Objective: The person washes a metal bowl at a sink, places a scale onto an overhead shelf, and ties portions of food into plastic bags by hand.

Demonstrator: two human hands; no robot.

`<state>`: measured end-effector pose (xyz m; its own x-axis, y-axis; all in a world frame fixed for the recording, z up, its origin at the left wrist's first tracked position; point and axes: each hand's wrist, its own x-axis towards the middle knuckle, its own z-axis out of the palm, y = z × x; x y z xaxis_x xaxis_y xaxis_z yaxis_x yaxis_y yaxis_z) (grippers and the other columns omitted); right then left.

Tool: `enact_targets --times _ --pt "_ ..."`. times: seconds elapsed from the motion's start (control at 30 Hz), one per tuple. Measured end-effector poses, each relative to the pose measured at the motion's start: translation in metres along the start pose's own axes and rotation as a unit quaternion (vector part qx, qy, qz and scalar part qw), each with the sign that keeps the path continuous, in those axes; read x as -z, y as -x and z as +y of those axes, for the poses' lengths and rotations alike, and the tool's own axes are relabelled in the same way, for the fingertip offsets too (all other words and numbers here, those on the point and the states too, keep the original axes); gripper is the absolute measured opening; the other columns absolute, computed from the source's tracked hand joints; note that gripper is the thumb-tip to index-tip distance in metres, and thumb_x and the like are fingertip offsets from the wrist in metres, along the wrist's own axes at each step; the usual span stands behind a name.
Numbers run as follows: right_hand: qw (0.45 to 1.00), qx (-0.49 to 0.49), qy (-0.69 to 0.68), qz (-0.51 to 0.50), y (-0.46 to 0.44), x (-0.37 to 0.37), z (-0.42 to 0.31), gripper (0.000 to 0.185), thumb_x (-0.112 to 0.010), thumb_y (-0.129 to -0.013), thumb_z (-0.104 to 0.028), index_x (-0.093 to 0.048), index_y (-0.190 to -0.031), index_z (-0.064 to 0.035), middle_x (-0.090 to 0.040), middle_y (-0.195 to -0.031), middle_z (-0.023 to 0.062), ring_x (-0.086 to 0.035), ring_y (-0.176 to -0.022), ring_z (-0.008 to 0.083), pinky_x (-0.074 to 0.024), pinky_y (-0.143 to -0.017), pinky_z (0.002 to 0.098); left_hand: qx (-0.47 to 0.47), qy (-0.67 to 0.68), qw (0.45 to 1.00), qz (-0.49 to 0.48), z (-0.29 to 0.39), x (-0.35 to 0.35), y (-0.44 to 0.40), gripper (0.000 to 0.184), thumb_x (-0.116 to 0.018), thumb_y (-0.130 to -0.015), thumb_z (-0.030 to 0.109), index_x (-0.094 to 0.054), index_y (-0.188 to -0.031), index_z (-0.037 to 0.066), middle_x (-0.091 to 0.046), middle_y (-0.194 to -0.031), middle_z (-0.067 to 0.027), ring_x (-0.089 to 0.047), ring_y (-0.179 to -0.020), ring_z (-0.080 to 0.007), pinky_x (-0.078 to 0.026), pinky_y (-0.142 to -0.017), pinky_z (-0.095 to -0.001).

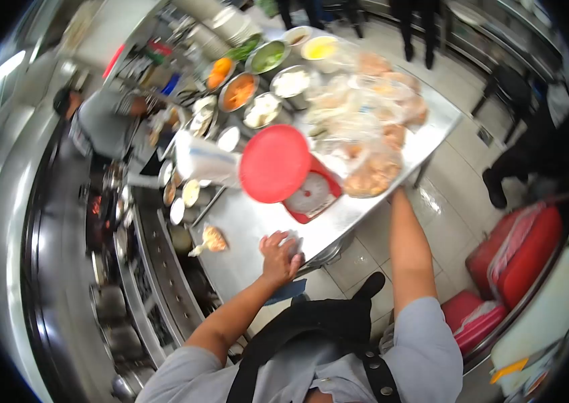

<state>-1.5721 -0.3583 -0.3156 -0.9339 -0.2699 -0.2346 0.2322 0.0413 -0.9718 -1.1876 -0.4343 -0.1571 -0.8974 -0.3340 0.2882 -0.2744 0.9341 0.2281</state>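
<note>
– Steel table (261, 216) is sitting under the left hand (279, 256); is it gripping anything?
– Can't tell, fingers are curling loosely. Right hand (396, 195) is hiding, grip unclear, by the filled plastic bag (371, 177).
– Bag's lying beside the red scale (311, 192).

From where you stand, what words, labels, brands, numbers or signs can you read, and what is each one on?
No text can be read here.
Dial of the red scale: its markings are too small and blurred to read.
Clear bags: no print that I can make out.
</note>
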Motion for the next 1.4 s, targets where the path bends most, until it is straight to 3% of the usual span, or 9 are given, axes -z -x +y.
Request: enact_targets --times 0.13,0.2,0.27,0.43,0.63,0.93,1.1,1.3,1.4 --pt "0.985 -0.079 0.137 -0.072 0.069 0.035 0.035 0.045 -0.051 -0.092 -0.045 -0.069 -0.095 -0.0044 -0.069 -0.091 0.0161 -0.068 -0.081 0.0258 -0.0536 -0.069 0.0373 0.006 0.009 1.0 0.001 -0.001 0.004 -0.001 0.046 -0.064 -0.077 0.025 -0.052 -0.119 0.011 -0.049 -0.124 -0.0151 -0.043 -0.122 -0.0349 -0.023 -0.103 -0.0585" --pt "0.83 -0.052 0.524 -0.184 0.111 0.045 0.105 0.043 -0.056 -0.087 -0.043 -0.068 -0.097 -0.0023 -0.067 -0.1 0.0222 -0.066 -0.094 0.0328 -0.0523 -0.082 0.0406 0.004 0.018 1.0 0.016 0.001 0.008 0.0 0.048 -0.065 -0.075 0.023 -0.052 -0.119 0.009 -0.049 -0.123 -0.0153 -0.043 -0.12 -0.0352 -0.025 -0.102 -0.0585" --pt "0.799 -0.066 0.472 -0.367 0.167 0.072 0.12 0.044 -0.071 -0.076 -0.035 -0.066 -0.104 -0.0007 -0.068 -0.099 0.0209 -0.065 -0.093 0.0336 -0.051 -0.084 0.0381 0.018 0.043 0.998 0.035 -0.003 0.007 0.004 0.048 -0.064 -0.077 0.023 -0.051 -0.12 0.009 -0.047 -0.125 -0.015 -0.042 -0.122 -0.0343 -0.025 -0.103 -0.0566" --pt "0.803 -0.066 0.406 -0.431 0.244 0.075 0.04 0.042 -0.069 -0.079 -0.032 -0.064 -0.105 0.0008 -0.067 -0.102 0.021 -0.064 -0.097 0.0339 -0.0506 -0.085 0.0386 0.181 0.12 0.95 0.226 -0.022 0.02 -0.007 0.049 -0.066 -0.075 0.016 -0.049 -0.12 0.004 -0.047 -0.121 -0.0183 -0.043 -0.116 -0.0372 -0.03 -0.102 -0.0495" --pt "0.847 0.008 0.401 -0.349 0.287 0.063 -0.052 0.038 -0.067 -0.081 -0.031 -0.065 -0.1 0.0011 -0.068 -0.096 0.0199 -0.065 -0.093 0.0344 -0.051 -0.082 0.0383 0.276 0.057 0.877 0.39 -0.115 0.092 -0.09 0.082 -0.082 -0.068 0.045 -0.044 -0.125 0.0 -0.046 -0.122 -0.0193 -0.041 -0.117 -0.0361 -0.031 -0.102 -0.0475" --pt "0.884 0.207 0.37 -0.196 0.3 -0.004 -0.15 0.057 -0.076 -0.074 -0.028 -0.053 -0.119 -0.0005 -0.057 -0.117 0.0191 -0.054 -0.112 0.0338 -0.0447 -0.093 0.0402 0.286 0.037 0.927 0.24 -0.147 0.153 -0.164 0.1 -0.082 -0.051 0.066 -0.054 -0.125 0.005 -0.052 -0.117 -0.0147 -0.043 -0.115 -0.0331 -0.032 -0.099 -0.0476" --pt "0.861 0.333 0.377 -0.083 0.273 -0.073 -0.177 0.123 -0.091 -0.049 -0.038 -0.022 -0.143 -0.0009 -0.036 -0.137 0.0215 -0.036 -0.128 0.0392 -0.0329 -0.106 0.0468 0.248 0.065 0.918 0.302 -0.147 0.131 -0.161 0.103 -0.085 -0.049 0.062 -0.051 -0.128 0.006 -0.051 -0.118 -0.0138 -0.042 -0.117 -0.0332 -0.033 -0.098 -0.0481" --pt "0.854 0.299 0.421 -0.057 0.248 -0.11 -0.171 0.129 -0.09 -0.046 -0.048 -0.019 -0.144 -0.0035 -0.024 -0.142 0.0213 -0.022 -0.135 0.0395 -0.0208 -0.111 0.0496 0.224 0.06 0.877 0.42 -0.142 0.102 -0.148 0.106 -0.089 -0.056 0.047 -0.037 -0.134 -0.002 -0.044 -0.124 -0.018 -0.043 -0.114 -0.0336 -0.034 -0.099 -0.0443" --pt "0.854 0.288 0.427 -0.065 0.224 -0.12 -0.125 0.122 -0.083 -0.051 -0.056 -0.022 -0.143 -0.0041 -0.028 -0.138 0.021 -0.026 -0.129 0.0402 -0.0201 -0.11 0.0484 0.209 0.254 0.846 0.421 -0.121 0.056 -0.105 0.083 -0.082 -0.072 0.032 -0.036 -0.132 -0.003 -0.042 -0.124 -0.0172 -0.043 -0.114 -0.0282 -0.036 -0.098 -0.0401"
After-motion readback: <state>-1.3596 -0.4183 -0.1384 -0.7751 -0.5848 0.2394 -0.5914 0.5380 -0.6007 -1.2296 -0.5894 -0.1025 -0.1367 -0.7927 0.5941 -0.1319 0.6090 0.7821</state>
